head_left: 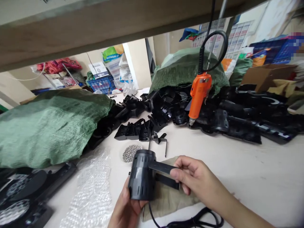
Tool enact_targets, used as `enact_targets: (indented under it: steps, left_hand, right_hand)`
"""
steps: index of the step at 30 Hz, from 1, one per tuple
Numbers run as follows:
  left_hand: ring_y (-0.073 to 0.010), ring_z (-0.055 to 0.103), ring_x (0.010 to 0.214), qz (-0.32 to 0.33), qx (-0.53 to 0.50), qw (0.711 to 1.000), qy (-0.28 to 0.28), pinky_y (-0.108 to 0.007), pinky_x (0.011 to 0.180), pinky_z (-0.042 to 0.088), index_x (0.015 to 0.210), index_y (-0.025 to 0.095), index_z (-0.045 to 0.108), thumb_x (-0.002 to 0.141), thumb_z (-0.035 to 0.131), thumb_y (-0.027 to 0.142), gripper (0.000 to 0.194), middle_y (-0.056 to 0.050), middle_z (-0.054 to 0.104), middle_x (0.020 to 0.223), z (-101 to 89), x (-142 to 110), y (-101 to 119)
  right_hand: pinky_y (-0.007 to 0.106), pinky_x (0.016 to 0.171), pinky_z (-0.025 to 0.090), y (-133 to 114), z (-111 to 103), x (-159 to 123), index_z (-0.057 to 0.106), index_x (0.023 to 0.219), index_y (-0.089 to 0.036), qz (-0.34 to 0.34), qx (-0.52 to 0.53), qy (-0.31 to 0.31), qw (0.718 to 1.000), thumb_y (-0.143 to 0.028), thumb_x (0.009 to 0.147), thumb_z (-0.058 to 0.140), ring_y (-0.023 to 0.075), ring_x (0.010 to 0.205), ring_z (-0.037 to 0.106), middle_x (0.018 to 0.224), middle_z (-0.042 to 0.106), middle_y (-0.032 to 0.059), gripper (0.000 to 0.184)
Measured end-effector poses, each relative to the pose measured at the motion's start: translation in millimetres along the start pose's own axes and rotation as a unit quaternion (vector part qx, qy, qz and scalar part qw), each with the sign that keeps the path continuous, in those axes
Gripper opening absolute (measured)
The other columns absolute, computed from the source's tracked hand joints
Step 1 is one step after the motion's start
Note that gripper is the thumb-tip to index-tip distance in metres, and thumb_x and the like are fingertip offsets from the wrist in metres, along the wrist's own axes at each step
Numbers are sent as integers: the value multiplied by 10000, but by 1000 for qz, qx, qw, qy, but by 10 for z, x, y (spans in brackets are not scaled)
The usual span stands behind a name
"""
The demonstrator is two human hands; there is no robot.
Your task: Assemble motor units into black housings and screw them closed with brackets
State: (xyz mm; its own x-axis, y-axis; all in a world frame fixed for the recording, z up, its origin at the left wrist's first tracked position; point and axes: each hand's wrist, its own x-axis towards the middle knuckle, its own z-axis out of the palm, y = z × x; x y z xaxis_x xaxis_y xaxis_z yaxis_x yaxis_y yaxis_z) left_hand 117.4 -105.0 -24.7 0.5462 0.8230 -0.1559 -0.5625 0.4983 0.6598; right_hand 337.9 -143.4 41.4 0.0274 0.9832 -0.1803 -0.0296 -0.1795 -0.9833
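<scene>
My left hand point(128, 204) is wrapped round the lower left side of a black slotted cylindrical housing point(142, 175), held upright. Pinched between the thumb and fingers of my right hand point(193, 173) is a flat black U-shaped bracket point(162, 167); its far ends meet the housing's right side. Whether they are fastened there I cannot tell. A black cable point(197, 221) runs from under the housing across the table. Beneath both hands lies an olive cloth point(174, 201). Behind the housing stand a dish of small screws point(130, 153) and a thin dark bent bracket point(163, 139).
An orange electric screwdriver point(200, 95) hangs from above, over piled black plastic parts point(247, 126). Bubble wrap point(89, 190) and a green woven sack point(47, 126) lie on the left. More black parts point(28, 193) sit at the near left. A beam point(106, 28) crosses overhead.
</scene>
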Motion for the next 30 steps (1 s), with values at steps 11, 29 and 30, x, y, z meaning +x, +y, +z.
enact_targets:
  steps: [11,29,30]
  left_hand:
    - [-313,298,1380,115,462,863,167,-440,1150,190,1376,237,419,680,749,384,784,-67,412,1471,270,87,-18]
    - [-293,334,1357,69,551,820,138,-494,1140,214,1427,177,283,665,681,274,866,-127,376,1475,423,148,-26]
    - [-294,331,1359,73,550,821,136,-495,1139,214,1428,177,282,667,682,276,866,-128,372,1478,412,148,-31]
  right_hand:
    - [207,497,325,279,55,129,472,721,-194,18,-26,0,999,-545,795,560,65,493,408,613,428,-63,369]
    - [212,495,311,346,-59,277,464,688,-197,58,-105,-59,991,-640,746,575,89,530,365,589,369,-62,460]
    - [211,493,308,346,-64,286,462,689,-198,58,-106,-59,991,-638,747,574,88,529,364,586,365,-63,458]
